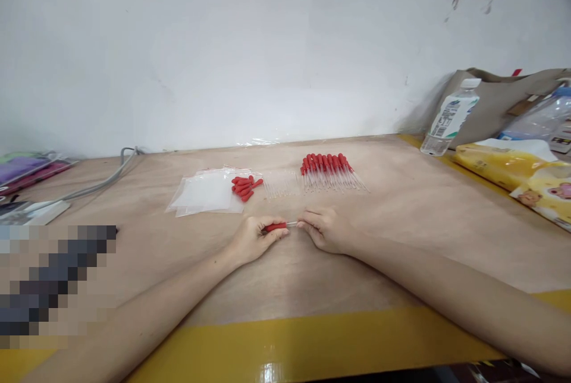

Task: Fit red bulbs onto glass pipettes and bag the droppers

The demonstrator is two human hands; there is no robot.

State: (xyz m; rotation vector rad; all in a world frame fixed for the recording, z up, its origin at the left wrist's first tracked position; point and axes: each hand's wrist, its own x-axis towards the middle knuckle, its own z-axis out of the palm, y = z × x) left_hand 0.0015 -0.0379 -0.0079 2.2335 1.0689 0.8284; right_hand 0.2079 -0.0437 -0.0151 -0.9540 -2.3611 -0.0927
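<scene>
Left hand (261,239) pinching red bulb (276,227). Right hand (328,231) pinching thin clear tube (292,224). Tube and bulb meeting end to end between hands, over brown table (401,210). Behind hands, loose red bulbs (244,188) lying by see-through bags (203,195); bare tubes (281,185) lying beside them; red-topped tubes (328,172) lying bunched farther right.

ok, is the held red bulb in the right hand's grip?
No, the left hand holds the red bulb; the right hand holds the clear tube.

Passable at three o'clock from right hand (329,231); blocked at twelve by red-topped tubes (326,165), at ten by red bulbs (243,186).
</scene>
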